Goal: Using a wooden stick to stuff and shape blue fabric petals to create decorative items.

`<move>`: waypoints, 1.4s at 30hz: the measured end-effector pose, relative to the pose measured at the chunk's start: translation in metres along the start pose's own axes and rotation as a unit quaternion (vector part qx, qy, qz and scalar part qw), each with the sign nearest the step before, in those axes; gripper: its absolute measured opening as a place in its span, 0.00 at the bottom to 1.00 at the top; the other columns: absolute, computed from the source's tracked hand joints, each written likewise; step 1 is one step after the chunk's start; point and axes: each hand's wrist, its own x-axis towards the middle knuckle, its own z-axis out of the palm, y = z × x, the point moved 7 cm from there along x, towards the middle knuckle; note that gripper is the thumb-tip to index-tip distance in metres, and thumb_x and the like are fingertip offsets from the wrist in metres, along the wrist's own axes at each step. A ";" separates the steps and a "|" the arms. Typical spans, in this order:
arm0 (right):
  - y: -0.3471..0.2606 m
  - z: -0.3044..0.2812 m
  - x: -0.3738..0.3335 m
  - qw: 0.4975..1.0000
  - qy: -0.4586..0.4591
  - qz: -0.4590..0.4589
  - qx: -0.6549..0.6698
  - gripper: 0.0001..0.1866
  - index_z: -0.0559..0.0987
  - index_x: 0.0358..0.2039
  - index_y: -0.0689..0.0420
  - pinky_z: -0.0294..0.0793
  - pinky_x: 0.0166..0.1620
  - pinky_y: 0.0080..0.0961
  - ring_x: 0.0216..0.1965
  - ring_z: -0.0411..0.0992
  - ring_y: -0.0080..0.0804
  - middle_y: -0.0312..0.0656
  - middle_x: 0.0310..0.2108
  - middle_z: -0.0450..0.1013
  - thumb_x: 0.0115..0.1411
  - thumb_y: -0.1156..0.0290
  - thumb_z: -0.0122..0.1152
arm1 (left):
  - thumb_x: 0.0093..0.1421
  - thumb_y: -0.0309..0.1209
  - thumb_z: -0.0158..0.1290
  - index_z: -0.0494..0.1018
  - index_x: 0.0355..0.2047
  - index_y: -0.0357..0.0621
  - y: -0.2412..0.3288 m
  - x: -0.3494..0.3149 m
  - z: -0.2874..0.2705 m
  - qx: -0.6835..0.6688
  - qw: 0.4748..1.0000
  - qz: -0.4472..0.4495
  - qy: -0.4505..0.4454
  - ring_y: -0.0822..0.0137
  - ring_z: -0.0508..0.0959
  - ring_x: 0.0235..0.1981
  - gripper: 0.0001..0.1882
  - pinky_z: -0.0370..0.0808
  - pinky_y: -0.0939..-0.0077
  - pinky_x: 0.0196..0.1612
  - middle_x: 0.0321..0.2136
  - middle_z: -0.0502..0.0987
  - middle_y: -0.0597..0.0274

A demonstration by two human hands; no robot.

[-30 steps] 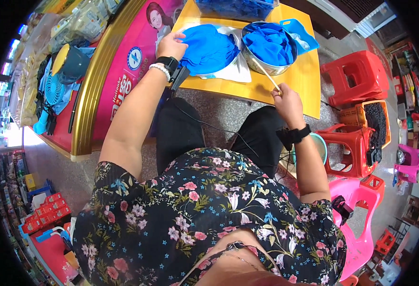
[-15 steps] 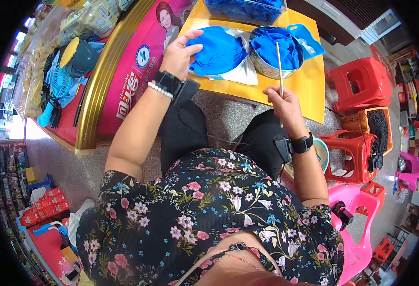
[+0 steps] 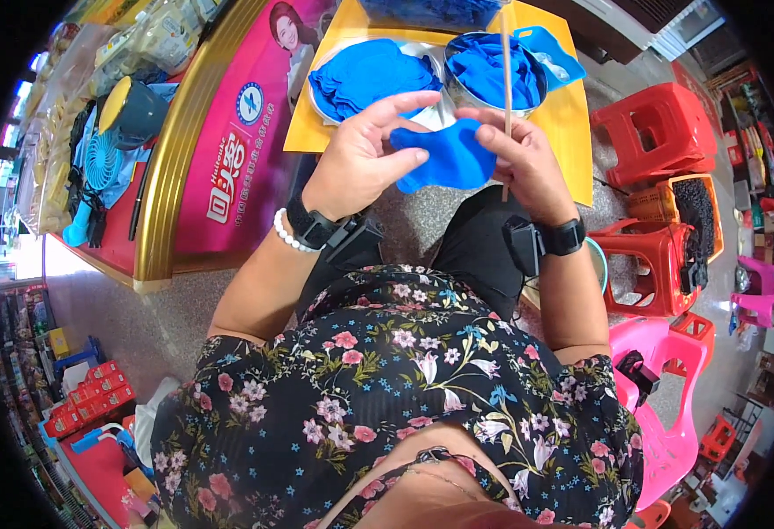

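A thin, wavy-edged blue sheet [image 3: 447,160] is stretched between my two hands above my lap; whether it is cloth or paper I cannot tell. My left hand [image 3: 356,163] pinches its left edge, the thumb lying in front and the index finger held out above. At the opposite edge, the thumb and fingers of my right hand [image 3: 532,163] grip it. That hand also keeps a thin wooden stick [image 3: 507,84] upright. Beyond my left hand, a pile of similar blue sheets [image 3: 365,75] lies on a plate. More blue sheets [image 3: 493,70] fill a round tin to its right.
The yellow table [image 3: 572,145] carries these, a clear box of blue pieces [image 3: 431,13] and a light-blue tray [image 3: 550,57]. On the left is a gold-edged pink counter [image 3: 219,167] with a small blue fan [image 3: 103,163]. Red stools [image 3: 660,132] stand at the right.
My left hand has come away from the plate's pile toward my body with one blue sheet. My right hand, still with the stick, has moved up and now grips that sheet too.
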 end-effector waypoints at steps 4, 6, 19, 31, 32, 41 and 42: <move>0.007 0.001 -0.004 0.987 -0.043 0.047 -0.144 0.12 0.79 0.37 0.54 0.52 0.19 0.08 0.18 0.60 0.07 0.23 0.20 0.69 0.55 0.63 0.63 | 0.54 0.17 0.53 0.63 0.55 0.39 0.003 0.000 0.001 -0.026 0.999 0.016 0.009 0.78 0.73 0.38 0.26 0.71 0.86 0.42 0.38 0.74 0.63; 0.012 -0.001 -0.005 0.994 -0.034 0.048 -0.091 0.10 0.79 0.34 0.54 0.53 0.19 0.08 0.18 0.60 0.08 0.24 0.21 0.69 0.54 0.65 0.65 | 0.54 0.18 0.53 0.64 0.54 0.39 0.000 -0.001 -0.004 -0.027 0.999 0.008 0.022 0.78 0.73 0.38 0.26 0.71 0.86 0.42 0.38 0.74 0.63; 0.006 0.012 -0.016 0.995 0.071 -0.061 -0.036 0.07 0.76 0.30 0.57 0.64 0.25 0.10 0.23 0.66 0.12 0.29 0.23 0.71 0.52 0.74 0.65 | 0.53 0.29 0.60 0.69 0.44 0.42 -0.034 -0.013 -0.010 -0.123 0.967 -0.039 0.218 0.79 0.72 0.32 0.19 0.70 0.87 0.34 0.35 0.73 0.69; 0.001 0.025 -0.024 0.923 0.132 -0.275 -0.234 0.11 0.70 0.22 0.61 0.58 0.24 0.17 0.22 0.59 0.20 0.34 0.21 0.59 0.43 0.83 0.65 | 0.60 0.32 0.52 0.69 0.37 0.43 -0.046 -0.010 0.014 -0.204 0.960 -0.157 0.108 0.74 0.76 0.30 0.08 0.76 0.77 0.34 0.30 0.75 0.64; 0.002 0.024 -0.025 0.923 0.132 -0.276 -0.234 0.11 0.70 0.22 0.61 0.58 0.24 0.17 0.22 0.59 0.20 0.34 0.21 0.59 0.43 0.83 0.65 | 0.60 0.32 0.52 0.69 0.37 0.43 -0.047 -0.011 0.014 -0.204 0.960 -0.157 0.108 0.74 0.76 0.30 0.08 0.76 0.77 0.34 0.30 0.75 0.64; 0.008 0.017 -0.027 0.896 0.109 -0.328 -0.280 0.12 0.69 0.28 0.58 0.62 0.30 0.14 0.29 0.62 0.18 0.32 0.29 0.62 0.47 0.86 0.62 | 0.60 0.28 0.49 0.70 0.39 0.44 -0.061 -0.010 0.016 -0.343 0.921 -0.177 0.048 0.68 0.77 0.37 0.07 0.76 0.68 0.41 0.34 0.75 0.65; 0.008 0.018 -0.026 0.899 0.110 -0.326 -0.269 0.12 0.69 0.27 0.58 0.62 0.30 0.15 0.30 0.62 0.18 0.32 0.29 0.62 0.47 0.86 0.63 | 0.60 0.28 0.49 0.70 0.40 0.44 -0.060 -0.011 0.016 -0.351 0.919 -0.178 0.042 0.68 0.77 0.38 0.08 0.76 0.68 0.41 0.34 0.75 0.64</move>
